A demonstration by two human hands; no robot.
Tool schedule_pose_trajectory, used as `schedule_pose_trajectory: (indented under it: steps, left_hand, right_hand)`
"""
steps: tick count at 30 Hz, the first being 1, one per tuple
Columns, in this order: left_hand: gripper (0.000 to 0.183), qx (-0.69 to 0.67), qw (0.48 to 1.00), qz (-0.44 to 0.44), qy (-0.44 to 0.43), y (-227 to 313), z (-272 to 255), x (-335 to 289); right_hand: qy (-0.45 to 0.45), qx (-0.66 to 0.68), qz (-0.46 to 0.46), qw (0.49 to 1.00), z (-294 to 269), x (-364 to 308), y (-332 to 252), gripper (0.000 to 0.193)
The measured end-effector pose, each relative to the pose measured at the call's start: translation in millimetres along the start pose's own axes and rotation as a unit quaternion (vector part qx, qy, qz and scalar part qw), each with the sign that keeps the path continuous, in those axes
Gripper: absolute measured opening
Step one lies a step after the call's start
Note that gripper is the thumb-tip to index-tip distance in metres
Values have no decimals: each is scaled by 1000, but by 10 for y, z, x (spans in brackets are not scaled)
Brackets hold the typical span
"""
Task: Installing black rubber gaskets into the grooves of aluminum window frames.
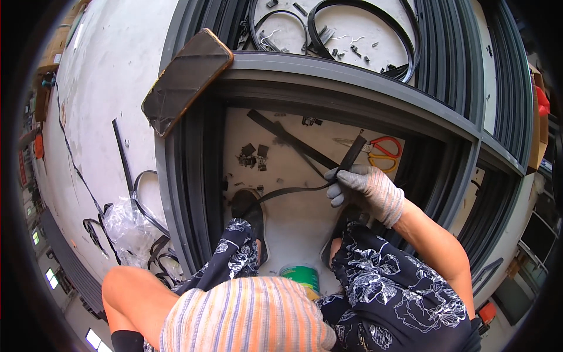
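Note:
My right hand (369, 190), in a grey-palmed striped glove, pinches a black rubber-like strip (350, 155) between thumb and fingers. Its short end sticks up past the fingers, and a thin length (293, 190) trails left toward my shoe. My left hand (246, 317), in an orange, white and grey striped glove, is raised very close at the bottom; its fingers are hidden. Behind the right hand, scissors (384, 154) with red and yellow handles lie on the floor. A flat dark strip (287, 136) slants across the floor up to the hand.
Dark grey metal frames (352, 73) surround my legs. A phone (187, 82) lies on the frame corner. Small black pieces (252, 157) are scattered on the floor. A green container (300, 276) stands between my feet. Coiled black strips (316, 29) lie beyond; clear plastic (129, 234) lies left.

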State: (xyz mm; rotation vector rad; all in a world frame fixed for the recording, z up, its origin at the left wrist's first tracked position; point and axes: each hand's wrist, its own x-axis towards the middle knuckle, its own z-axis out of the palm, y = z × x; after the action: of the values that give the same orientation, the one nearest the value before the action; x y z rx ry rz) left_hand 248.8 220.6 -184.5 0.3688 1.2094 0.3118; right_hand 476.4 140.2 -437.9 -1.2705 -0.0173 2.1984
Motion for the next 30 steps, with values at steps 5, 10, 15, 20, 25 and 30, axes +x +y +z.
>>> schedule_pose_trajectory:
  steps: [5,10,15,20,25,30]
  left_hand:
    - [19,47,987,152,22,-319,62,278]
    - [29,444,887,75,-106,-571,-482,1575]
    - [42,281,953,-33,-112,-1073,-580,1867]
    - [39,164,981,-1,-106,-1081,-652,1877]
    - [35,50,995,-18,-86,-1098,-836,1831]
    - [37,61,986,-88,-129,-1046,-734,1757]
  right_hand:
    - [36,-65,3,997,227,-35,19,39]
    - [74,-143,13,987,359,-120,15,37]
    - [8,-128,22,992,600,-75,183,31]
    - [9,-160,-5,987,409,-18,210,31]
    - [283,-779,-68,556,-586,227,6,41]
    - [358,-834,-52,416,-1162,408,257,63]
